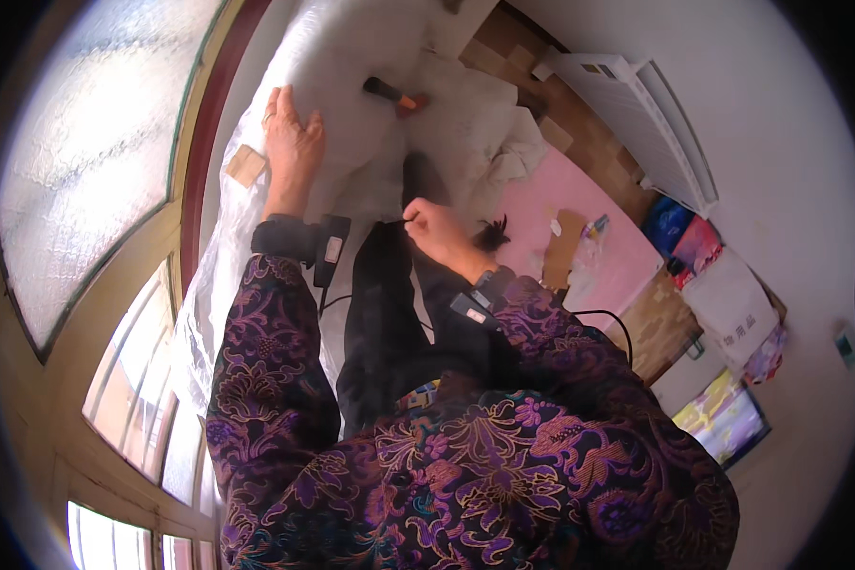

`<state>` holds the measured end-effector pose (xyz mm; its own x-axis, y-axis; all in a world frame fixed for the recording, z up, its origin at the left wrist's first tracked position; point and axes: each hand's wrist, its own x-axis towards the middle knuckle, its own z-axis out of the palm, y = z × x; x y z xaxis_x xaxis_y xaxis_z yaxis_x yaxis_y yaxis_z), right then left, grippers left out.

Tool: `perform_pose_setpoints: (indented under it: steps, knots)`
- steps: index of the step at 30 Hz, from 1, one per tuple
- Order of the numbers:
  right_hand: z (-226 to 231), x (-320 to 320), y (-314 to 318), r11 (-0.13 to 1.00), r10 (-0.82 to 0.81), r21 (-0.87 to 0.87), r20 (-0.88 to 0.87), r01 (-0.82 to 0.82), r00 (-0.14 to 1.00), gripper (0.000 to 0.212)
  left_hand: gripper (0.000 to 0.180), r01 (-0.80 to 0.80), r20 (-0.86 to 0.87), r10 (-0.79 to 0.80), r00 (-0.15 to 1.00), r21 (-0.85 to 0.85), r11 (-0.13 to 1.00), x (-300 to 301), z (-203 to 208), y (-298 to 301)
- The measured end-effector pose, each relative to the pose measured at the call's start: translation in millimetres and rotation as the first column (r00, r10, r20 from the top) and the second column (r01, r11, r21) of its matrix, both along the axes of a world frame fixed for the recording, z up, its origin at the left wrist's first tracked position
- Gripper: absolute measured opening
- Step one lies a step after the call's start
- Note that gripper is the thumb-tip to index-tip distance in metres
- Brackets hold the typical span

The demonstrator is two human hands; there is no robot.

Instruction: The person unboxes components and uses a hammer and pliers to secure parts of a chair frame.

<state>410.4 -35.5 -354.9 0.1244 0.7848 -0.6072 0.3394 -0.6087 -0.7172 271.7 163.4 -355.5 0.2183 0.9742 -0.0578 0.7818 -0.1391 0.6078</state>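
My left hand (294, 142) lies on a large sheet of whitish translucent plastic (342, 38), its fingers stretched out. A small tan square (246, 165), perhaps cardboard, sits on the plastic just left of that hand. My right hand (435, 231) is closed in a pinch above my knees, near the dark trouser leg (382, 275). Whatever it pinches, if anything, is too small to make out. Farther off, a black and orange hand tool (389, 93) rests on the plastic; its kind is unclear. Both wrists wear dark bands with small black boxes.
Along the left runs a wooden frame with textured glass panes (104, 123). A white radiator (627, 123) is at the right wall. A pink sheet (579, 228) bearing a cardboard piece (564, 249) covers part of the floor. Bags (731, 304) stand at far right.
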Motion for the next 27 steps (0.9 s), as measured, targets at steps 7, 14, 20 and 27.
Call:
perform_pose_setpoints:
  steps: [7,14,20,27]
  knots:
    - [15.1,51.6,-46.7,0.953,-0.287,-0.115,-0.035,0.281,0.957,0.011,0.053,0.153,-0.229,-0.157,0.961,-0.036,0.988,8.2,-21.9,-0.4]
    - [35.6,84.4,-116.8,0.860,-0.490,-0.202,-0.072,0.469,0.869,0.011,0.054,0.157,-0.365,-0.169,0.916,-0.063,0.986,1.2,-33.1,18.3]
    - [29.9,104.9,-169.5,0.805,-0.567,-0.195,0.028,0.560,0.824,0.012,0.057,0.160,-0.332,-0.168,0.928,-0.049,0.986,-14.9,-39.9,26.5]
    - [23.4,118.9,-209.0,0.774,-0.546,-0.334,0.079,0.538,0.834,0.013,0.055,0.163,-0.420,-0.139,0.897,0.022,0.986,-70.7,-42.8,85.4]
